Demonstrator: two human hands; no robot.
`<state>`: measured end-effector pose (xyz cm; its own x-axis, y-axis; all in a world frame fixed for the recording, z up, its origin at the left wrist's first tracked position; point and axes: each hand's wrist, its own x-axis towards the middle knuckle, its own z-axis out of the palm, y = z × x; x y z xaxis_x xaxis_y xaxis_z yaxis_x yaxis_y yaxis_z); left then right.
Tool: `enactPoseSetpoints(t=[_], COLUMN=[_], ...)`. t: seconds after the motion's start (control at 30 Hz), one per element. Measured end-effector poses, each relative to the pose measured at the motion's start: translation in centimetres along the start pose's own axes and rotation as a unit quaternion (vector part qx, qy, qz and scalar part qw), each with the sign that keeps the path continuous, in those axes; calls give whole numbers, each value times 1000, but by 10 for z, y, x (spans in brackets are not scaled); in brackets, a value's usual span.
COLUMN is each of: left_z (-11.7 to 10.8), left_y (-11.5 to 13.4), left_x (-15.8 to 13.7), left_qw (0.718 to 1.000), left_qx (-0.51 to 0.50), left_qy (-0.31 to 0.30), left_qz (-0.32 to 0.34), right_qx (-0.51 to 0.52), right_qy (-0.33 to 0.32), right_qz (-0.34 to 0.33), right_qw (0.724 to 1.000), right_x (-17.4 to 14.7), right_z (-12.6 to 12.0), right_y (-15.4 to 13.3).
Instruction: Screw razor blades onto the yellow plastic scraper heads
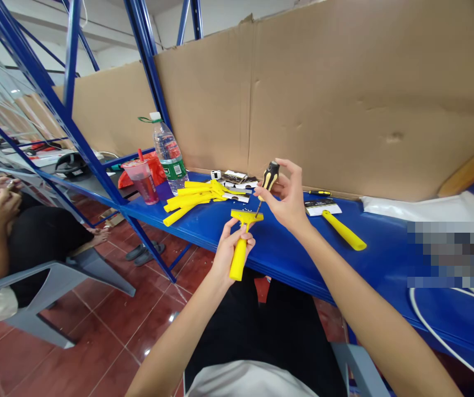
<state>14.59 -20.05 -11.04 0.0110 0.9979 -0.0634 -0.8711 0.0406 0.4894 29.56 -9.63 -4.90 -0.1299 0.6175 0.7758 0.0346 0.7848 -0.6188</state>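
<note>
My left hand [229, 248] is wrapped round the neck of a yellow scraper [239, 259], its handle slanting down toward me and its wide head at the table's front edge. In my right hand [284, 198] is a black and yellow screwdriver [270, 177], held near upright by its handle. The screwdriver's tip meets the right end of the scraper's head; whether it sits in a screw is too small to tell. Small bits lie just behind the head. Several yellow scraper handles [187, 201] are piled to the left, and one more yellow scraper [344, 230] lies to the right.
A water bottle [168, 151] and a red drink cup [141, 179] stand at the back left of the blue table [286, 259]. A second screwdriver [319, 193] lies by the cardboard wall [323, 99]. White cable [423, 320] loops at right. Another person sits at far left.
</note>
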Motion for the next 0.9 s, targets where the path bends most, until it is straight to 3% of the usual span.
enactPoseSetpoints(t=[0.13,0.37,0.6,0.77,0.9], left_z=[0,2,2,5,6], left_y=[0,1,2,3,3], left_x=[0,0,-1,-2,-3], left_qw=[1000,1000,1000,1000,1000], left_qx=[6,0,14,21,25], left_qy=[-3,8,-1,0,-7], left_qz=[-4,-2,-7,-6,-5], right_qx=[-43,-19,-28,-46,-50], right_qy=[23,-48,45,-9,27], right_qz=[-9,1,24,-20,-12], right_qw=[999,999,998,999,998], right_x=[1,-3,-1,-1,-2], right_z=[-2,-1,-4,-6,-4], right_y=[2,-10,-2,-9,-11])
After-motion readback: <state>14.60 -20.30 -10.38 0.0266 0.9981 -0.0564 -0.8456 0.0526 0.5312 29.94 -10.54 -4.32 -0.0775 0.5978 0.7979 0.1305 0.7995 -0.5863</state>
